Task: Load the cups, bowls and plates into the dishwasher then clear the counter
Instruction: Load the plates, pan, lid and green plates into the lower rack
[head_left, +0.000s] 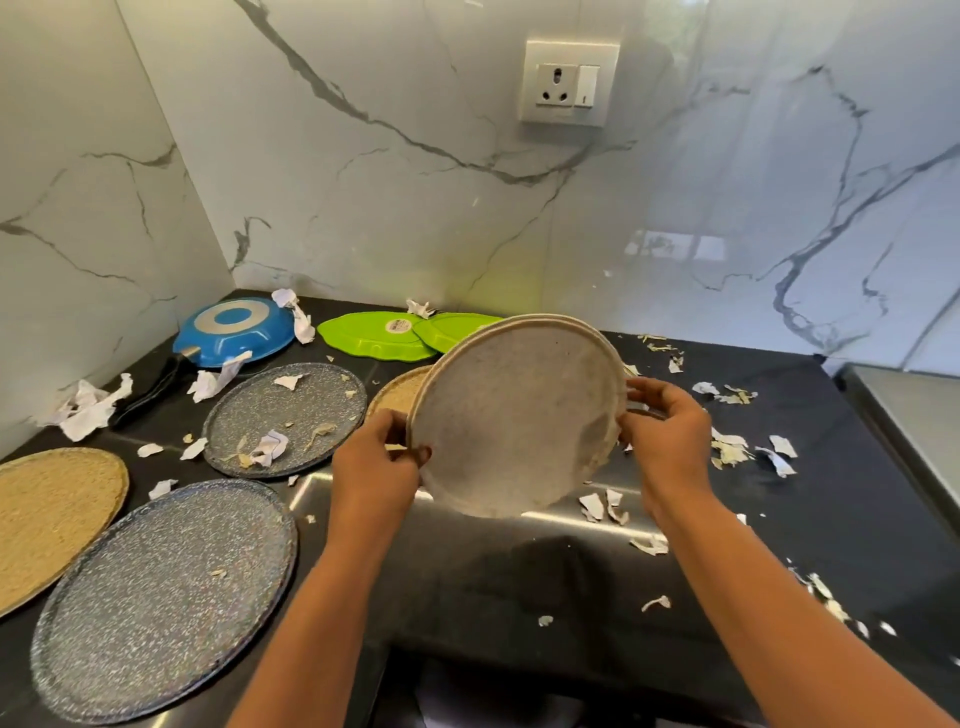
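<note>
Both hands on the pale plate (514, 415). Left hand (376, 457) pinches its left rim, thumb on the near face. Right hand (667, 431) is curled round the right rim. I read the plate as tilted up, clear of the counter (519, 597), face toward me. Just behind the grip: mat (400, 389), then green plates (374, 335). Left of the grip: far speckled plate (283, 418), near speckled plate (166, 597), pan (234, 330) behind them. Right of it: scraps (727, 449).

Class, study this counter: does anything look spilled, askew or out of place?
Torn paper scraps litter the counter, some on the far speckled plate. The blue pan lies upside down in the corner. The left hand and right hand hold a pale plate tilted above the counter.
</note>
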